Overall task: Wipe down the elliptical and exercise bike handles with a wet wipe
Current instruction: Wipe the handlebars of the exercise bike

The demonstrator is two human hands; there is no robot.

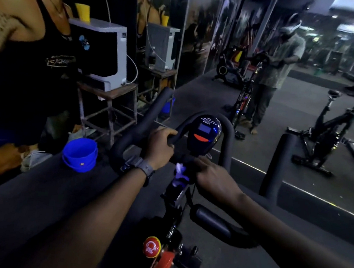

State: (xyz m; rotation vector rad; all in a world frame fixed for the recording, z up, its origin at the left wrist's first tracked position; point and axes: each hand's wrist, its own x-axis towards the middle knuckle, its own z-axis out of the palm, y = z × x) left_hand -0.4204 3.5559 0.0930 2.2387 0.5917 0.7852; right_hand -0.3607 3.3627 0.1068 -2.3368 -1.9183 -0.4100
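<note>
Two bare hands rest on the padded black handlebar [126, 141] of an exercise bike [163, 262], beyond its round red stop button [151, 247]. The left hand [161, 147] (a grey watch [143, 167] at the wrist) curls around the foam loop. The right hand [213, 175] pinches a crumpled white wet wipe [179, 171] against the centre bar below the oval glossy console [206, 132]. Beyond sits a blue plastic bucket [80, 154].

Both our arms reach forward; our left hand [161, 146] has its fingers curled tight, watch on that wrist, and our right hand [213, 175] sits knuckles-up, fingers curled too.
</note>
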